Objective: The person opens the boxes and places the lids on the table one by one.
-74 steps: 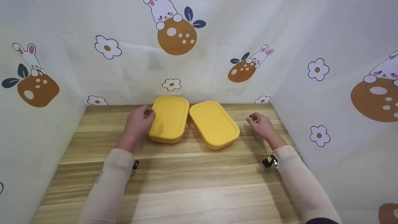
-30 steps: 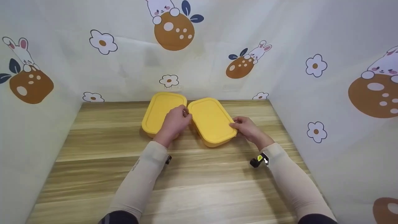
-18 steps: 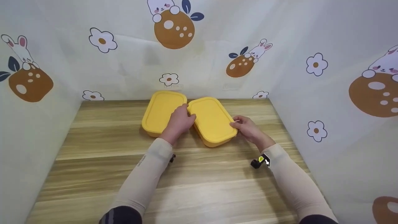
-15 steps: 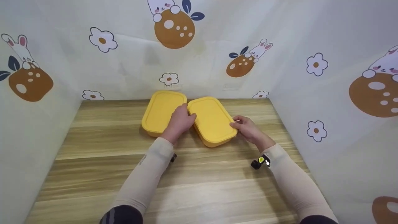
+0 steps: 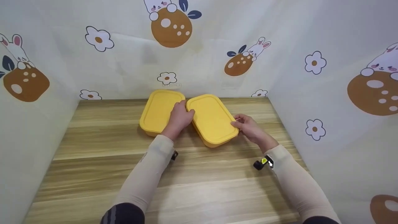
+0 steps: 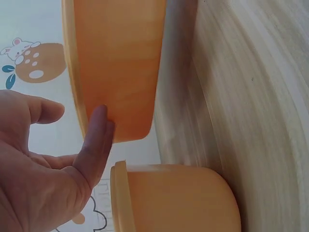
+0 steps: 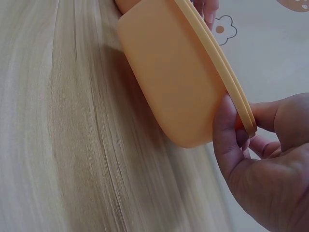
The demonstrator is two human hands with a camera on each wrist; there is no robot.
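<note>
Head view: the right box (image 5: 214, 119) lies at the far part of the wood-grain worktop (image 5: 199, 186), between the left hand (image 5: 181, 116) and right hand (image 5: 252, 129), long axis far-left to near-right. The left box (image 5: 160, 109) stands beside it.

Left wrist view: straight fingers (image 6: 96, 135) touch the smooth side wall; thumb just off the rim.

Right wrist view: fingers and thumb pinch the rim near a rounded corner.

Soft, even light fills the head view, with pale glare on the wooden table (image 5: 202, 197) toward 6 o'clock and faint shadows along both sleeves' (image 5: 144, 179) inner edges. Wrist views look duller, slightly soft; a broad shadow lies at the yellow box's (image 7: 169, 72) 8 o'clock.
</note>
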